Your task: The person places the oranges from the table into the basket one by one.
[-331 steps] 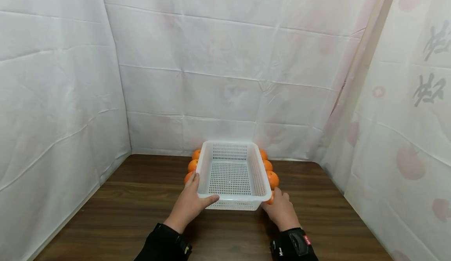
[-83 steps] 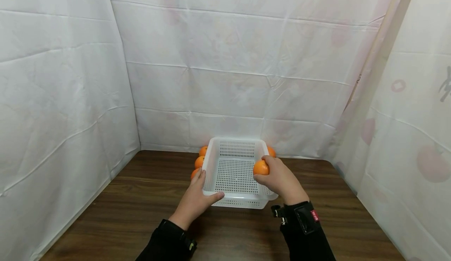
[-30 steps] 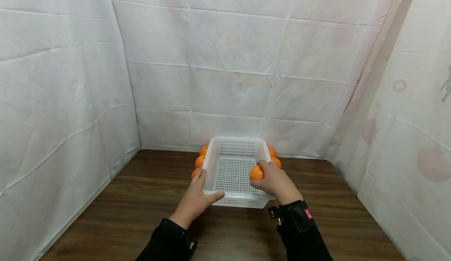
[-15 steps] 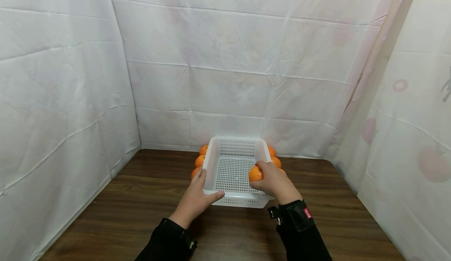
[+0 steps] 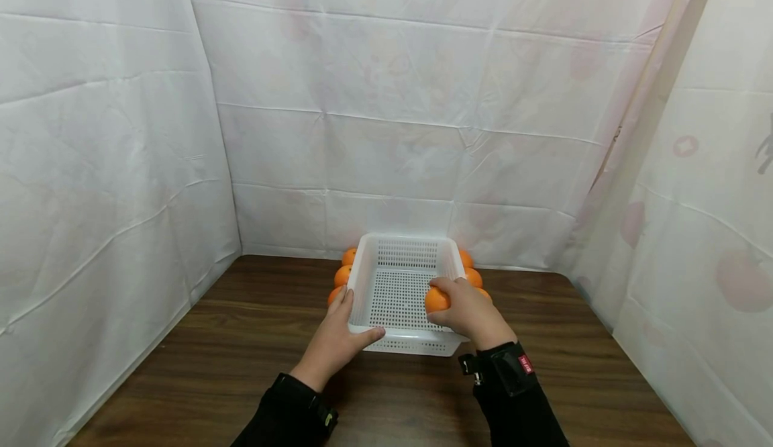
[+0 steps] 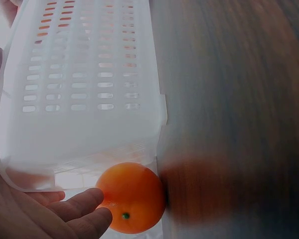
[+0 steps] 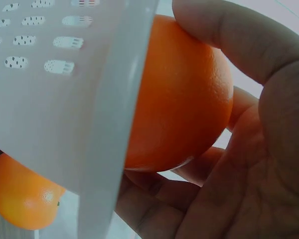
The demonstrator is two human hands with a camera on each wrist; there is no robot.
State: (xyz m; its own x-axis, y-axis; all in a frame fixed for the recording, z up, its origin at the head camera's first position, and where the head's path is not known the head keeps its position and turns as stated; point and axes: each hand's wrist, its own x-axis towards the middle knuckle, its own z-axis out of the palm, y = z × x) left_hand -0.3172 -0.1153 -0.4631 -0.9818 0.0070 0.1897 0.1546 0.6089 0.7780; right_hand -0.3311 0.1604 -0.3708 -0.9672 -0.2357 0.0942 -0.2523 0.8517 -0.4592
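A white plastic basket (image 5: 386, 343) with slotted walls stands on the table, no fruit visible on its floor. My left hand (image 5: 332, 343) rests at its front left corner, thumb along the front rim and fingers stretched down the left side. In the left wrist view those fingers touch or nearly touch an orange (image 6: 132, 199) beside the basket. My right hand (image 5: 474, 313) holds another orange (image 5: 437, 300) between thumb and fingers, inside the basket's right rim. In the right wrist view the basket wall (image 7: 45, 114) hides part of that held orange (image 7: 184, 94).
Along the basket's left side sit several oranges (image 5: 342, 276). More oranges (image 5: 474, 277) line its right side, partly behind my right hand. The dark wooden table (image 5: 241, 339) meets white cloth walls (image 5: 386, 131) at the back and sides.
Eleven seconds ago my right hand was at the front right orange outside the basket; now it holds an orange over the basket. Lately it has shifted slightly left and down. My left hand stays put.
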